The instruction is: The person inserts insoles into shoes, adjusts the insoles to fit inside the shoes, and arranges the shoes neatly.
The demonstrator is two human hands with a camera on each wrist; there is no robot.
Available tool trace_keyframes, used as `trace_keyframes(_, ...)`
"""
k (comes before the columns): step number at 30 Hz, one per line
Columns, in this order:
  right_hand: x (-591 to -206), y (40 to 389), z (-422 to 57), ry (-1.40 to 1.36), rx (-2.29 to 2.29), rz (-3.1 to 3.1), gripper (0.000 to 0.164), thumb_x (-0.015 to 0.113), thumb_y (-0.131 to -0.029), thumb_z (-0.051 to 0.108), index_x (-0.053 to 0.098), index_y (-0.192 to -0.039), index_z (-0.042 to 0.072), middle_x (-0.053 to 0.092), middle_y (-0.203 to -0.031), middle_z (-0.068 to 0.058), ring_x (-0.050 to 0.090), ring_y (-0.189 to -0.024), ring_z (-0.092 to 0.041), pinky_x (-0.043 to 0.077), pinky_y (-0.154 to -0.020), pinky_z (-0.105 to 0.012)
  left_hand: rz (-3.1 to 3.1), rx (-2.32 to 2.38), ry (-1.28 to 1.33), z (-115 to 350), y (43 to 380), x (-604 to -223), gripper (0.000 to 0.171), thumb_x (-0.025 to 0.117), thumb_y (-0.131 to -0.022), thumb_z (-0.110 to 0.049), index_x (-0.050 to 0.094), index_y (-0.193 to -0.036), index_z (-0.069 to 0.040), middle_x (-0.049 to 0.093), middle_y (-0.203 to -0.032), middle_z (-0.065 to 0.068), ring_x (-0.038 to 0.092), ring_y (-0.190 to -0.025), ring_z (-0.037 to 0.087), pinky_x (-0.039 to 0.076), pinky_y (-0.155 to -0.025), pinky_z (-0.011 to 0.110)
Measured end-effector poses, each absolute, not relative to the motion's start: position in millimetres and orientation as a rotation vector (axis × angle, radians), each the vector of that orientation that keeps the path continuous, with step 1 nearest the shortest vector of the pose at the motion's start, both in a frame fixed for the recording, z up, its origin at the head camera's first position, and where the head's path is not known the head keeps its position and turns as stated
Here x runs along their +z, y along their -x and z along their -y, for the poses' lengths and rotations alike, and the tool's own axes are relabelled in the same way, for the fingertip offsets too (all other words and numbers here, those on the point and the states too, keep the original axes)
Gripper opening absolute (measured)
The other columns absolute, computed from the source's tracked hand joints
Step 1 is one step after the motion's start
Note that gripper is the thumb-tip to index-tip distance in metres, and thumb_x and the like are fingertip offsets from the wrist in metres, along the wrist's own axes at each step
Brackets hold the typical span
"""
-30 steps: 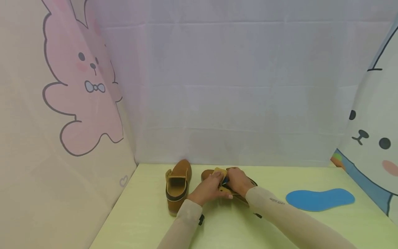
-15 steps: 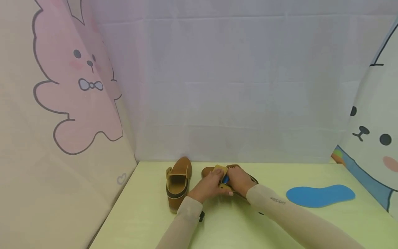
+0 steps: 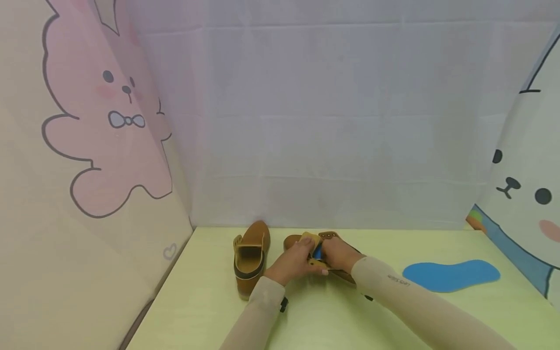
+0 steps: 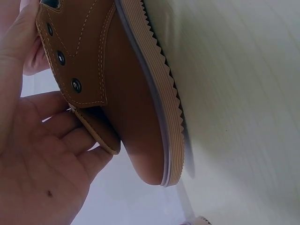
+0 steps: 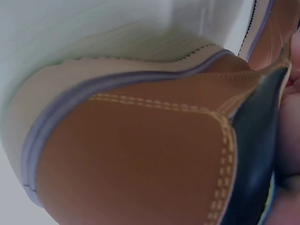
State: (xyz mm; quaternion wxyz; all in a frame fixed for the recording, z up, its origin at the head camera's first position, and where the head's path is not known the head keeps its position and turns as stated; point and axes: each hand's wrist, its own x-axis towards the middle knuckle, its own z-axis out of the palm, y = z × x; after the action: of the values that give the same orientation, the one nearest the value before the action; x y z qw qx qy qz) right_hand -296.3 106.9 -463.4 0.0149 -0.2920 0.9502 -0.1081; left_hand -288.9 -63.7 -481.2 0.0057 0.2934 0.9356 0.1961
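Note:
A brown leather shoe (image 3: 292,241) with a pale ridged sole stands at the middle of the table, its toe pointing back left. My left hand (image 3: 295,260) holds its tongue (image 3: 309,238); the left wrist view shows fingers curled behind the tongue (image 4: 101,129), near the eyelet flap (image 4: 77,47). Down in the shoe's opening is my right hand (image 3: 341,253), its fingertips hidden. Beside these fingers a blue insole (image 3: 318,252) shows inside the shoe. The right wrist view shows the heel (image 5: 131,154) close up, with part of the hand at the dark lining (image 5: 253,126).
A matching brown shoe (image 3: 255,236) with a dark strap stands to the left. Another blue insole (image 3: 452,275) lies flat at the right of the pale yellow-green table (image 3: 210,316). White and printed cloth curtains (image 3: 341,121) surround the table at back and sides.
My right hand has drawn slightly back toward the heel, and more of the blue insole shows in the opening. My left hand keeps its place at the tongue. The head view has shifted slightly.

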Motion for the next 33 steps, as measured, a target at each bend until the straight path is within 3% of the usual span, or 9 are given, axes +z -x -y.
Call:
trace_keyframes(5, -462.0, 292.4, -107.1, 0.906, -0.302, -2.943, 0.024, 0.068, -0.082, 0.008, 0.054, -0.066, 0.018, 0.051, -0.060, 0.009, 0.047, -0.056, -0.008, 0.041, -0.057, -0.030, -2.932, 0.606, -0.921, 62.9, 287.7, -481.0, 0.074, 0.055, -0.071, -0.073, 0.052, -0.115, -0.014, 0.047, -0.129, 0.004, 0.049, -0.112, 0.016, 0.026, -0.107, 0.044)
trace_keyframes(11, -461.6, 294.9, -106.1, 0.889, -0.248, -2.944, 0.029, 0.066, -0.080, 0.000, 0.052, -0.061, 0.016, 0.048, -0.055, 0.008, 0.041, -0.053, -0.009, 0.037, -0.055, -0.029, -2.931, 0.615, -0.910, 62.5, 287.5, -480.8, 0.071, 0.054, -0.071, -0.074, 0.052, -0.110, -0.014, 0.047, -0.130, 0.004, 0.049, -0.112, 0.017, 0.025, -0.108, 0.043)
trace_keyframes(16, -463.6, 298.2, -107.4, 0.936, -0.242, -2.948, 0.030, 0.065, -0.080, 0.000, 0.052, -0.059, 0.017, 0.048, -0.055, 0.009, 0.041, -0.053, -0.008, 0.038, -0.055, -0.028, -2.928, 0.630, -0.918, 63.0, 288.0, -481.7, 0.067, 0.056, -0.070, -0.073, 0.051, -0.102, -0.014, 0.049, -0.122, 0.001, 0.052, -0.101, 0.013, 0.026, -0.107, 0.043)
trace_keyframes(25, -446.5, 295.7, -119.4, 0.914, -0.250, -2.814, 0.026, 0.066, -0.080, 0.001, 0.062, -0.062, 0.020, 0.052, -0.056, 0.009, 0.043, -0.054, -0.009, 0.037, -0.054, -0.028, -2.919, 0.614, -0.895, 63.7, 287.9, -481.2, 0.081, 0.055, -0.071, -0.073, 0.050, -0.122, -0.011, 0.043, -0.137, 0.009, 0.043, -0.123, 0.021, 0.024, -0.108, 0.041)
trace_keyframes(33, -440.5, 292.4, -120.4, 0.897, -0.223, -2.800, 0.029, 0.066, -0.081, 0.001, 0.060, -0.059, 0.019, 0.049, -0.052, 0.007, 0.035, -0.051, -0.010, 0.031, -0.052, -0.029, -2.913, 0.624, -0.895, 64.2, 287.9, -480.3, 0.079, 0.056, -0.071, -0.072, 0.050, -0.120, -0.011, 0.044, -0.136, 0.009, 0.043, -0.123, 0.021, 0.023, -0.109, 0.041)
